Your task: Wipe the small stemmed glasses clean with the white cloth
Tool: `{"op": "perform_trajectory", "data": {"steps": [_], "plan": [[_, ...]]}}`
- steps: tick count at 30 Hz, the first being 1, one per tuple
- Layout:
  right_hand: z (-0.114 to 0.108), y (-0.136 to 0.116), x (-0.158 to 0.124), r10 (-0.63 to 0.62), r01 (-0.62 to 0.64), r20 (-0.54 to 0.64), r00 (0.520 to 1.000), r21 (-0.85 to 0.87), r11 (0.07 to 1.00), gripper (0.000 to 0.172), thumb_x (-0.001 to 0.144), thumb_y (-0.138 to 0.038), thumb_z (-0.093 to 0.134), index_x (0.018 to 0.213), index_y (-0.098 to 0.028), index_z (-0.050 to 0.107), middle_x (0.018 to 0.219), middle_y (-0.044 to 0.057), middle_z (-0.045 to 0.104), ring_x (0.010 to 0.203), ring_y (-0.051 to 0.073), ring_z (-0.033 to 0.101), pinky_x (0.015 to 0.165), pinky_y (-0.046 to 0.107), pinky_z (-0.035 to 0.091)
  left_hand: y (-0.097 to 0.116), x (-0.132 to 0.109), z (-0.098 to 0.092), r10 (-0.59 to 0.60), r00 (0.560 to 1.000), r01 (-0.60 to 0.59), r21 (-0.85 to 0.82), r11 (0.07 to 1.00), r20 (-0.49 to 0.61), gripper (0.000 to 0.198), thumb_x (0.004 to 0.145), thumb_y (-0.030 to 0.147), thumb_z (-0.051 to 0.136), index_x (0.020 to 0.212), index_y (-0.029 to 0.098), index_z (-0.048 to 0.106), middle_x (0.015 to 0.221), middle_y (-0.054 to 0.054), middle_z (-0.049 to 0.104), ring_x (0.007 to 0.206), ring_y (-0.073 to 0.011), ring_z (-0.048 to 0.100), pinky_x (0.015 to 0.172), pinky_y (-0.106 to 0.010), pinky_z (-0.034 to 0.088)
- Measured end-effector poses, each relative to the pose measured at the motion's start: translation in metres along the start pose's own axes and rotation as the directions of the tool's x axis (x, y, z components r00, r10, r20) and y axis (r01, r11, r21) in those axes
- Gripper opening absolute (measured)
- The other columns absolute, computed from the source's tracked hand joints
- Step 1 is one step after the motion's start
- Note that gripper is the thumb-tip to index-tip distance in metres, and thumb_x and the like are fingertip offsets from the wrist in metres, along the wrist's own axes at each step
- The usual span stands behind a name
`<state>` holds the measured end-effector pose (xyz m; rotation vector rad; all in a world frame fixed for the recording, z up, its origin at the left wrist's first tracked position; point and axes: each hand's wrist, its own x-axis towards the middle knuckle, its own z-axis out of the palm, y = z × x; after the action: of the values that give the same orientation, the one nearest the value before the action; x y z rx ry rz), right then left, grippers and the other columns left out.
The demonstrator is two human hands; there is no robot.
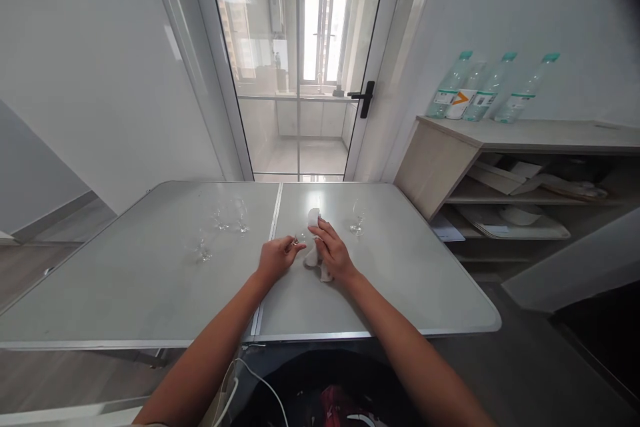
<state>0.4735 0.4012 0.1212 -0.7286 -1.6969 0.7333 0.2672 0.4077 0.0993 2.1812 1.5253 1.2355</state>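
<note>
Grey-topped table [420,280] beneath closed fingers: left hand [277,259] pinches a clear drinking glass [301,238], right hand [334,257] clasps white cloth [313,258]

White cloth [313,257] looking soft, matt, creased. Drinking glasses [358,217] showing clear, smooth, glinting surfaces. Tabletop [410,287] showing smooth, glossy finish, reflecting light; edge trim [425,332] looking like bare metal. Door pane [260,67] gleaming like smooth glass, door frame [384,27] looking glossy; handle [369,99] looking black, dull. Bottles [521,92] showing clear plastic. Shelf unit [430,160] showing matt wood-grain finish. Wall [90,47] looking smooth, matt.
</note>
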Motion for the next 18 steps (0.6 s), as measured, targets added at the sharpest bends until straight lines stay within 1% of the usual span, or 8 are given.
{"op": "perform_trajectory", "data": {"steps": [3,5,7,9,11,14,16,18], "plan": [[0.002,0.004,0.000,-0.064,0.074,0.086,0.994,-0.125,0.989,0.029,0.104,-0.036,0.054,0.125,-0.030,0.073,0.141,0.008,0.063,0.144,0.028,0.046,0.128,0.053,0.019,0.001,-0.003,0.000,0.161,0.984,-0.167,0.071,0.983,0.080,0.035,0.092,0.044,0.069,0.068,0.021,0.058,0.058,-0.002,0.057,0.055,-0.0154,0.045,0.062,-0.029,0.025],[0.004,0.006,-0.002,-0.029,0.052,0.137,0.990,-0.161,0.986,0.022,0.101,-0.036,0.057,0.110,-0.029,0.077,0.121,0.009,0.070,0.125,0.029,0.058,0.124,0.053,0.025,0.003,-0.005,-0.001,0.302,0.940,-0.316,0.077,0.945,0.158,0.027,0.094,0.035,0.065,0.071,0.021,0.060,0.062,-0.003,0.060,0.056,-0.0162,0.048,0.064,-0.030,0.028],[0.005,0.009,-0.003,0.104,-0.086,0.129,0.986,-0.136,0.987,0.017,0.095,-0.037,0.063,0.090,-0.027,0.077,0.097,0.007,0.071,0.101,0.027,0.062,0.113,0.048,0.037,0.005,-0.007,-0.003,0.414,0.881,-0.437,0.062,0.897,0.229,0.021,0.094,0.028,0.062,0.075,0.021,0.062,0.064,-0.004,0.061,0.058,-0.0172,0.050,0.065,-0.032,0.031],[0.004,0.012,-0.002,0.258,-0.252,0.097,0.961,-0.069,0.965,0.022,0.092,-0.040,0.065,0.077,-0.026,0.073,0.077,0.004,0.067,0.083,0.024,0.059,0.095,0.041,0.045,0.004,-0.008,-0.004,0.469,0.842,-0.499,0.053,0.865,0.267,0.019,0.095,0.025,0.060,0.077,0.021,0.064,0.066,-0.005,0.062,0.060,-0.0180,0.053,0.066,-0.033,0.033],[0.002,0.015,0.001,0.349,-0.349,0.082,0.934,-0.010,0.937,0.031,0.093,-0.044,0.060,0.073,-0.024,0.072,0.068,0.002,0.062,0.072,0.021,0.055,0.078,0.034,0.046,0.003,-0.009,-0.004,0.476,0.838,-0.506,0.056,0.860,0.269,0.017,0.096,0.027,0.060,0.081,0.021,0.066,0.067,-0.005,0.064,0.060,-0.0181,0.054,0.067,-0.033,0.035],[-0.003,0.016,0.005,0.443,-0.452,0.091,0.892,0.187,0.872,0.041,0.094,-0.053,0.054,0.078,-0.020,0.074,0.069,0.002,0.065,0.066,0.019,0.056,0.065,0.031,0.044,0.001,-0.008,-0.001,0.403,0.890,-0.422,0.052,0.905,0.214,0.017,0.095,0.036,0.065,0.087,0.021,0.070,0.068,-0.005,0.067,0.060,-0.0175,0.055,0.066,-0.032,0.036],[-0.004,0.016,0.006,0.543,-0.529,0.103,0.833,0.433,0.730,0.044,0.089,-0.058,0.060,0.082,-0.017,0.074,0.074,0.004,0.067,0.066,0.019,0.058,0.063,0.031,0.046,0.002,-0.007,0.003,0.311,0.933,-0.321,0.025,0.947,0.181,0.022,0.093,0.042,0.069,0.088,0.021,0.071,0.066,-0.003,0.066,0.061,-0.0173,0.055,0.065,-0.031,0.036],[-0.005,0.017,0.006,0.617,-0.537,0.098,0.781,0.610,0.582,0.044,0.081,-0.059,0.069,0.083,-0.016,0.073,0.075,0.004,0.067,0.067,0.019,0.060,0.063,0.030,0.047,0.004,-0.005,0.005,0.218,0.960,-0.214,-0.039,0.976,0.177,0.026,0.091,0.046,0.071,0.085,0.021,0.070,0.064,-0.001,0.063,0.061,-0.0164,0.054,0.063,-0.029,0.036]]}}
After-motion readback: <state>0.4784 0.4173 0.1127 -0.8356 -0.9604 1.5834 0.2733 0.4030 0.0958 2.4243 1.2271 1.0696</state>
